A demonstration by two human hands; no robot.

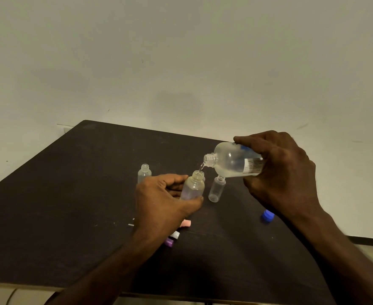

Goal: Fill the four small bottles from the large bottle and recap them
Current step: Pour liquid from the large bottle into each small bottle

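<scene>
My right hand grips the large clear bottle, tipped on its side with its open neck pointing left. A thin stream of clear liquid runs from it into a small clear bottle that my left hand holds upright on the dark table. Another small open bottle stands just right of it, and one more stands behind my left hand. A further small bottle is mostly hidden behind the held one.
Small caps lie near my left wrist: a pink one, a white one and a purple one. A blue cap lies on the table below my right hand. A pale wall rises behind the table.
</scene>
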